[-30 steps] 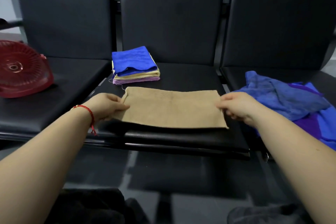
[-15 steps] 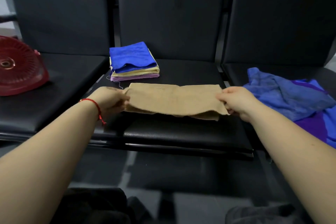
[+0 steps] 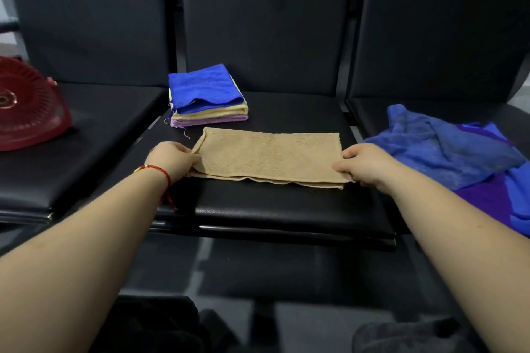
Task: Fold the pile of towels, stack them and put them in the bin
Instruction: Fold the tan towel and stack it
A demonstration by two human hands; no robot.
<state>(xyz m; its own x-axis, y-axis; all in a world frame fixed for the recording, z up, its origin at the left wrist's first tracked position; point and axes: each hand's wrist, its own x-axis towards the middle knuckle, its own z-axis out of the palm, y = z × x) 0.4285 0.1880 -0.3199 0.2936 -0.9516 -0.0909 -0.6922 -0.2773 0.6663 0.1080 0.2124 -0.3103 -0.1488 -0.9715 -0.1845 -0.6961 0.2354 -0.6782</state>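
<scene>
The left hand (image 3: 171,160) is pinching the left end of the tan towel (image 3: 269,156), fingers curled round its edge; the right hand (image 3: 368,163) is gripping the right end the same way, thumb lying on top. The tan towel is lying folded in a long strip on the middle seat (image 3: 286,206), its layered edges facing the person. Just behind the tan towel's left end, the folded stack (image 3: 206,97) is sitting, blue on top. Right of the tan towel, the unfolded blue and purple pile (image 3: 453,152) is lying on the next seat. Far left of it, the red bin (image 3: 25,106) is resting.
</scene>
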